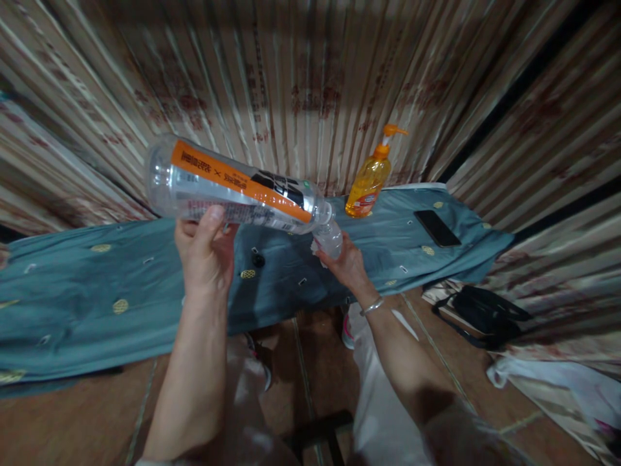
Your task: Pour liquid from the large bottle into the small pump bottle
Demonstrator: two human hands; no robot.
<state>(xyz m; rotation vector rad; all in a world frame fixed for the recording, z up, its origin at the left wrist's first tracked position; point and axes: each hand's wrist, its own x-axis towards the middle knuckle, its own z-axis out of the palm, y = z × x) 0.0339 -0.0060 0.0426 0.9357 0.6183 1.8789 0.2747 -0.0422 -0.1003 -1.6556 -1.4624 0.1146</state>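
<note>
My left hand [206, 249] is closed round the lower half of a large clear plastic bottle [233, 184] with an orange, black and silver label. The bottle lies nearly level in the air, its neck tipped a little down to the right. Its mouth meets the top of a small clear bottle [330, 238], which slants in my right hand [347, 262]. Something white and crumpled shows beside the small bottle, partly behind my fingers. Whether liquid passes between the two bottles I cannot tell.
A teal patterned cloth [145, 278] covers the long table. On it stand an orange pump bottle [369, 184], a black phone [436, 228] and a small black round object [258, 259]. Pleated curtains [310, 84] hang behind. A black bag [485, 314] lies at the right.
</note>
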